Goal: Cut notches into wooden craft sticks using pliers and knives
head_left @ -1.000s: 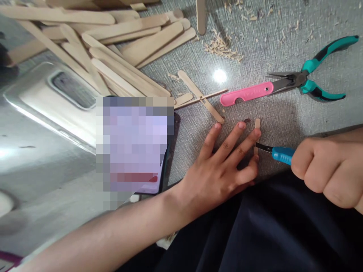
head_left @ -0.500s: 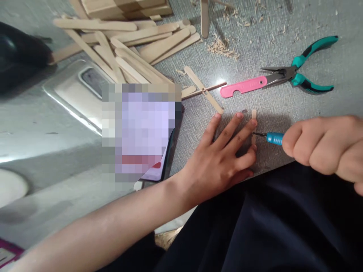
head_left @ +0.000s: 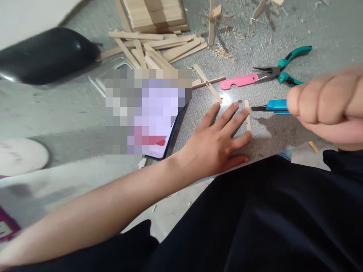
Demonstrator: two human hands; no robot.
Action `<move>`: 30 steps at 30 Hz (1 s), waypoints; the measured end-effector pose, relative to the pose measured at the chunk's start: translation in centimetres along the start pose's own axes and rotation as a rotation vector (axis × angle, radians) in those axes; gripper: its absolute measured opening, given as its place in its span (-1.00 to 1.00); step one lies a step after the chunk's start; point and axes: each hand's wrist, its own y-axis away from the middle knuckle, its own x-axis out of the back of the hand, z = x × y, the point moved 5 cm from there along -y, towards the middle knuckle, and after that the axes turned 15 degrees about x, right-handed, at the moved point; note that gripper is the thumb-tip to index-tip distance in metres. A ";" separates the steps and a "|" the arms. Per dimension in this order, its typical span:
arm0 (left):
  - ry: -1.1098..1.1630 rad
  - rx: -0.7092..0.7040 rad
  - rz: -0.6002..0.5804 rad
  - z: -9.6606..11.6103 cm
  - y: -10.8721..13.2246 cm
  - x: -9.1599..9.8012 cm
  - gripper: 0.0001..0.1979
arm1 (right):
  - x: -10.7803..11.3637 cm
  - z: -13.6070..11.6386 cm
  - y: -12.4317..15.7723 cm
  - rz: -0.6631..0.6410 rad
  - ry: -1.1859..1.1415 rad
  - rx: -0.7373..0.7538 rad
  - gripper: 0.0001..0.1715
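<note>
A small wooden stick (head_left: 248,122) lies on the person's side of the pink-handled knife (head_left: 239,81), and the step in hand, I'd judge, is cutting or scoring it. The left hand (head_left: 214,145) rests palm down, also on the person's side of the pink-handled knife, its fingers spread wide and gripping nothing; two fingertips bear on the stick and seem to pin it. The right hand (head_left: 326,104), blurred, sits to the right of that same knife, its fingers wrapped in a fist round a blue cutter (head_left: 279,107). The cutter's blade points at the stick, its tip just beside it — whether they touch, I can't tell from here.

Left of the pink-handled knife, near its rounded end, two crossed sticks (head_left: 208,84) lie on the tabletop; right of it, by its blade, are the green-handled pliers (head_left: 274,71), and wood shavings (head_left: 224,53) are heaped on its far side. The next move, to my eye, calls for the tip set on the wood between those two pinning fingertips — pressed gently, with the left hand steady, because a slip could nick a finger.
</note>
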 end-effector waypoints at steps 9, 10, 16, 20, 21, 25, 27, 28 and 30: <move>-0.041 0.021 0.064 -0.1 0.6 -0.3 -0.28 | -0.9 2.1 0.6 0.136 -0.024 0.108 -0.30; -0.041 0.023 0.070 -0.1 0.7 -0.4 -0.27 | -1.0 2.4 0.9 0.171 -0.036 0.120 -0.31; -0.027 0.017 0.080 -0.2 0.7 -0.6 -0.26 | -1.8 3.5 1.4 0.262 -0.099 0.146 -0.32; -0.031 0.013 0.093 -0.2 0.7 -0.5 -0.26 | -1.8 3.4 1.4 0.264 -0.092 0.153 -0.33; -0.037 0.011 0.096 -0.2 0.7 -0.5 -0.26 | -1.8 3.5 1.4 0.257 -0.092 0.149 -0.33; -0.038 0.002 0.112 -0.1 0.7 -0.4 -0.28 | -1.8 3.4 1.4 0.248 -0.095 0.143 -0.33; -0.018 0.005 0.116 -0.2 0.7 -0.4 -0.29 | -1.9 3.4 1.4 0.254 -0.093 0.140 -0.33; -0.016 0.010 0.116 -0.2 0.7 -0.4 -0.29 | -1.9 3.4 1.4 0.259 -0.092 0.139 -0.33; -0.026 0.016 0.119 -0.2 0.8 -0.5 -0.30 | -1.9 3.4 1.5 0.259 -0.092 0.135 -0.31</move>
